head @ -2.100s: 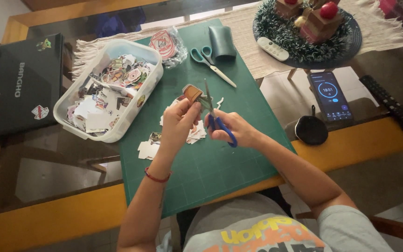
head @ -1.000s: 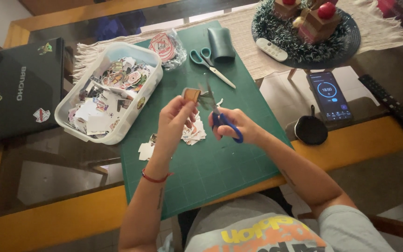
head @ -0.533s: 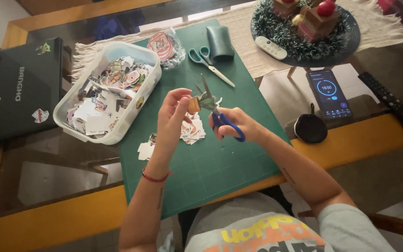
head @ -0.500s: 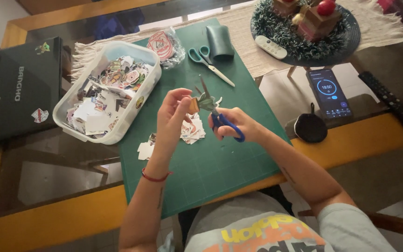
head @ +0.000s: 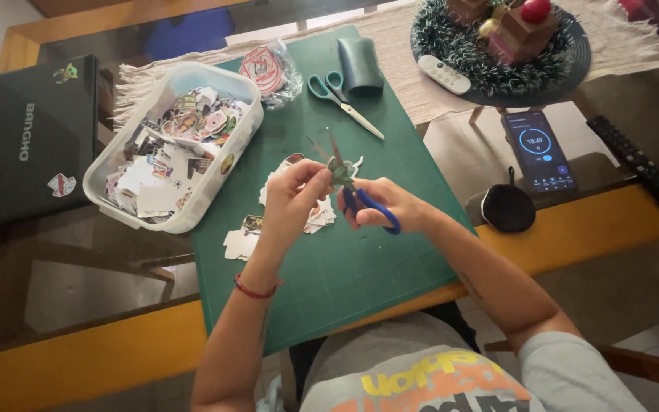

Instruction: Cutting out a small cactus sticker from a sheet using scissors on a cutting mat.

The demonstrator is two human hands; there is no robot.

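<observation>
A glass-topped table with a wooden edge carries everything, and on it lies a big green cutting mat where the work happens. Off to the left sits a closed black laptop dotted with stickers, and beside the mat's left edge stands a white plastic tub heaped with cut-out paper pictures. At the far right a dark round wreath centrepiece rests on a woven runner, with a white remote lying on its near-left rim; nearer us a phone lies face up with its screen lit, and a small black round object sits just below it. At the top of the mat there's a dark green roll, a spare pair of teal-handled scissors and a clear bag of stickers. Over the middle of the mat the right hand is closed through the loops of blue-handled scissors, blades spread open and pointing away. The left hand pinches a small paper cut-out between fingertips, right at the blades. A loose heap of paper scraps lies on the mat just under and beside the hands.
</observation>
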